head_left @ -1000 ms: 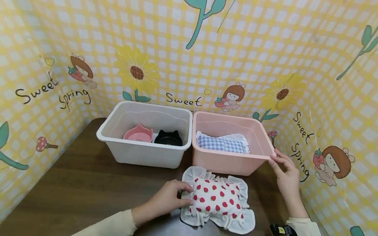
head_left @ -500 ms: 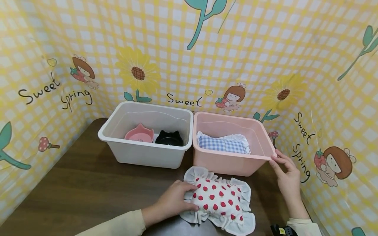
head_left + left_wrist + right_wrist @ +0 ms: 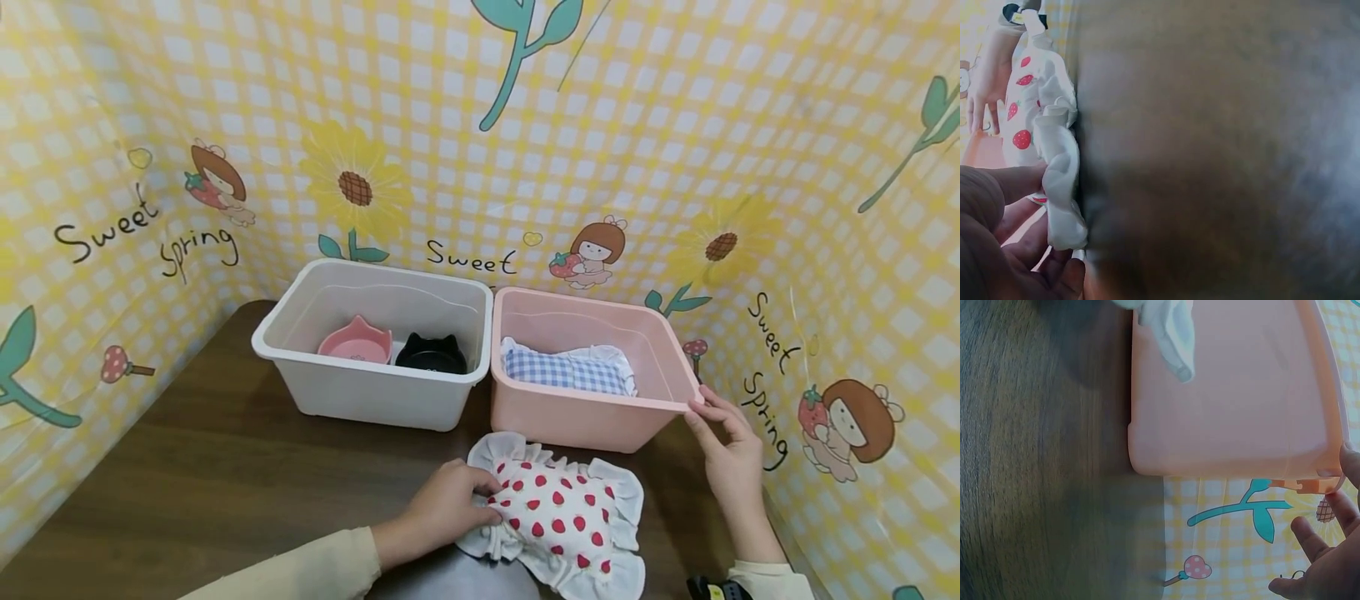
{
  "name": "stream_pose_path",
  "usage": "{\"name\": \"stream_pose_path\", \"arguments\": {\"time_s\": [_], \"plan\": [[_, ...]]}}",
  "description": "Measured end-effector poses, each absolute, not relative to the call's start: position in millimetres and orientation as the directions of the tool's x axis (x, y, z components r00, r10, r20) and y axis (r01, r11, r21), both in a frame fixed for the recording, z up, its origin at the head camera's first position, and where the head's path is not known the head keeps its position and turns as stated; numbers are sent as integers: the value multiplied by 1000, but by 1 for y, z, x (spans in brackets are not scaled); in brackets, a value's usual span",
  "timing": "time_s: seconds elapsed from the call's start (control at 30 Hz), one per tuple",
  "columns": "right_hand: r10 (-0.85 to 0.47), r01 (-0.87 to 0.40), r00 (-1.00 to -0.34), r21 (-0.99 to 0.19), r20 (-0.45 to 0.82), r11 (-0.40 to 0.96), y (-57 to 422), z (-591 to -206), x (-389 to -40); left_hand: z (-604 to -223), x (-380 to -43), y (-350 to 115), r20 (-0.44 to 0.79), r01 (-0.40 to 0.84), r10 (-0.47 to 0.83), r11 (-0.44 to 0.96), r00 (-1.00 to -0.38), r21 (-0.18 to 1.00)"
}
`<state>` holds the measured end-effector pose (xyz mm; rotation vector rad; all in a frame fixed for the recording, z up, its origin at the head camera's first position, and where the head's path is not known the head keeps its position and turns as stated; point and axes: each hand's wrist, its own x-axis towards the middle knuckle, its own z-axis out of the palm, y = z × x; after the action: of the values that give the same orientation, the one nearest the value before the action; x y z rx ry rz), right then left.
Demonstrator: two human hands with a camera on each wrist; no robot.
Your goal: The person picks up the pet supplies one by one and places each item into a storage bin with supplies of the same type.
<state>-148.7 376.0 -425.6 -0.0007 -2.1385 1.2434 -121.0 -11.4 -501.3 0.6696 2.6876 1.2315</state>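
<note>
A small white pillow [image 3: 558,512] with red strawberries and a ruffled edge is in front of the bins in the head view. My left hand [image 3: 446,508] pinches its left side, and the cloth puckers between thumb and fingers. In the left wrist view the white ruffle [image 3: 1063,187] shows close beside the left fingers. At the far right, my right hand [image 3: 731,458] grips the front corner of the pink bin [image 3: 570,425] by its rim. A blue gingham pillow [image 3: 566,369] lies inside that bin.
Left of the pink bin stands a white bin [image 3: 375,396]. It contains a pink cat-eared bowl [image 3: 356,342] and a black cat-eared bowl [image 3: 431,354]. A yellow checked cloth [image 3: 420,100] hangs around the brown wooden table [image 3: 187,467].
My left hand has moved right onto the strawberry pillow and now pinches its cloth. The pillow has shifted slightly down in the head view. My right hand stays on the pink bin's corner.
</note>
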Motion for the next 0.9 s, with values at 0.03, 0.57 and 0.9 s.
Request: {"name": "stream_pose_path", "arguments": {"time_s": [0.03,0.57,0.9], "plan": [[307,-318,-783,-772,541,550,374,-422,-147,-502,-122,-11,96,356,439,560,-893,748],[301,-302,-794,-772,529,559,384,-431,-156,-480,-122,-13,154,366,431,465,-889,806],[301,-304,-792,-771,531,560,379,-425,-151,-450,-111,-33,180,375,408,472,-895,798]]}}
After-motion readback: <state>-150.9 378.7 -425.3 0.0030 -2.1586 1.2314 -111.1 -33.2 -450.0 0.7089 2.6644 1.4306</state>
